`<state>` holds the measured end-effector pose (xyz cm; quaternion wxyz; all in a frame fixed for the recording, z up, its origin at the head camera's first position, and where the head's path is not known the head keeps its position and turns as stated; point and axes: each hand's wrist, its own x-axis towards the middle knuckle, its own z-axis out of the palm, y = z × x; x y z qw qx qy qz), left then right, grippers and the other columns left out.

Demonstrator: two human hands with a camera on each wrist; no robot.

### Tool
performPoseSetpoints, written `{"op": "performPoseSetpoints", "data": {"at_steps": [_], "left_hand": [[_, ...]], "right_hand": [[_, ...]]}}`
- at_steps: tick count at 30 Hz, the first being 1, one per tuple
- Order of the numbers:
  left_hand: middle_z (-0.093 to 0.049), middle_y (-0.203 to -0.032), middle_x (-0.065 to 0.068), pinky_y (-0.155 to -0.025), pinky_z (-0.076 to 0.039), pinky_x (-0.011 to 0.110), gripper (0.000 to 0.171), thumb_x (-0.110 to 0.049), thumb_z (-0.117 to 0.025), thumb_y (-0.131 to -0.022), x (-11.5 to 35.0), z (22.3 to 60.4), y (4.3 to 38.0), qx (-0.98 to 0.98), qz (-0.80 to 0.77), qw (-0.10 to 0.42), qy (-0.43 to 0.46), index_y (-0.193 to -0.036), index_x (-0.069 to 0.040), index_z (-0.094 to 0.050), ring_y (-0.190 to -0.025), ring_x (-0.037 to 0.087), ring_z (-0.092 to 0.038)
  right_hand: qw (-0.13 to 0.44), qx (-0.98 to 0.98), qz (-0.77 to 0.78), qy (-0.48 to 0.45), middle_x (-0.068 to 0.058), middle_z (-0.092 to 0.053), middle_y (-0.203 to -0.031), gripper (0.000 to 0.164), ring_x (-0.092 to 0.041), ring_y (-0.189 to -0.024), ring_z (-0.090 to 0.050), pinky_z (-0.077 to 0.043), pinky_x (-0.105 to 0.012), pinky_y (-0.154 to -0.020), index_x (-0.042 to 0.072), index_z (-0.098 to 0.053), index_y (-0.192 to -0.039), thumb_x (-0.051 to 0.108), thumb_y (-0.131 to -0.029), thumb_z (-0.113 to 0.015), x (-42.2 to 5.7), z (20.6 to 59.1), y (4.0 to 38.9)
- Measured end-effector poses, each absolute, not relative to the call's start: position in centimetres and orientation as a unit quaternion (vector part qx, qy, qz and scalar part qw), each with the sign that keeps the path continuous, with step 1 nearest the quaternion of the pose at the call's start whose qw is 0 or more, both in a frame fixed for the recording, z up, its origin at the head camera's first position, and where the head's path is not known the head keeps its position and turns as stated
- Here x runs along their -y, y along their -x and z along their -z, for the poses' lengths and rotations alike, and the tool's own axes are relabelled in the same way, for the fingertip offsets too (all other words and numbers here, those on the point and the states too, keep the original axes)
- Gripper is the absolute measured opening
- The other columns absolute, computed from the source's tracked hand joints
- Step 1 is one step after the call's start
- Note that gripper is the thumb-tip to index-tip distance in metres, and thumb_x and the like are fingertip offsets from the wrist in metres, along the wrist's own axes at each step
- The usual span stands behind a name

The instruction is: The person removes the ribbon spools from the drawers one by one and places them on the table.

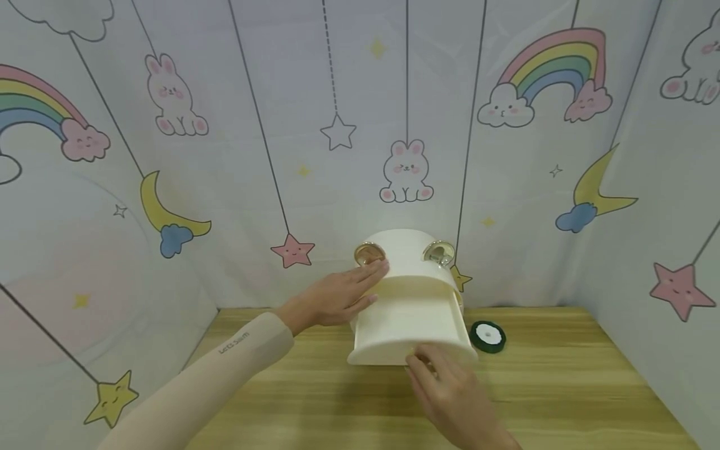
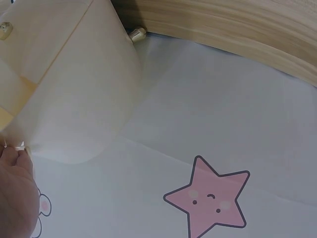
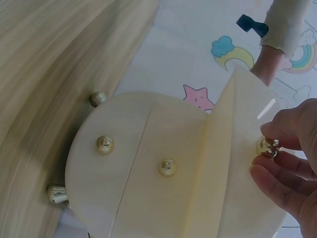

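Note:
A cream, rounded drawer cabinet point(image 1: 407, 256) with gold ear-like pieces on top stands on the wooden table. Its top drawer point(image 1: 410, 319) is pulled out, and the inside shows bare. My right hand point(image 1: 450, 387) pinches the gold knob point(image 3: 267, 146) on the drawer front between thumb and fingers. Fairly straight, the fingers of my left hand point(image 1: 343, 294) rest at the cabinet's upper left, beside the left gold ear point(image 1: 369, 253). In the right wrist view, two lower drawer fronts with gold knobs point(image 3: 167, 167) are closed.
A dark green ribbon spool point(image 1: 487, 336) with a white centre lies right of the cabinet on the wooden table point(image 1: 562, 375). Behind and at both sides hangs a white cloth point(image 1: 349, 187) printed with rabbits, stars and rainbows. Gold feet point(image 3: 57, 193) support the cabinet.

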<state>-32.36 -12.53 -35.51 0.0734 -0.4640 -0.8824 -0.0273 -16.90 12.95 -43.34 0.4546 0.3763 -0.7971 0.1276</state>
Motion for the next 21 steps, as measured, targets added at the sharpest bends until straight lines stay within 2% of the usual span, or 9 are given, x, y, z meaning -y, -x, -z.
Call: {"op": "performPoseSetpoints", "data": {"at_steps": [10, 21], "left_hand": [[-0.012, -0.179, 0.0, -0.132, -0.03, 0.042, 0.065, -0.043, -0.031, -0.115, 12.57, 35.39, 32.31, 0.883, 0.031, 0.071, 0.464, -0.171, -0.018, -0.009, -0.165, 0.019, -0.021], [-0.013, -0.179, -0.001, -0.132, -0.03, 0.042, 0.062, -0.04, -0.029, -0.115, 12.61, 35.44, 32.48, 0.882, 0.033, 0.07, 0.465, -0.171, -0.019, -0.01, -0.165, 0.018, -0.02]], "right_hand": [[0.462, 0.791, -0.13, -0.379, -0.007, -0.068, -0.101, 0.043, -0.013, -0.08, -0.069, -0.061, -0.023, -0.069, 0.004, -0.075, -0.102, 0.025, -0.114, -0.04, -12.96, 43.31, 17.23], [0.478, 0.78, -0.13, -0.384, -0.008, -0.068, -0.101, 0.036, -0.014, -0.08, -0.068, -0.061, -0.024, -0.069, 0.004, -0.074, -0.101, 0.022, -0.113, -0.045, -12.88, 43.16, 17.25]]}}
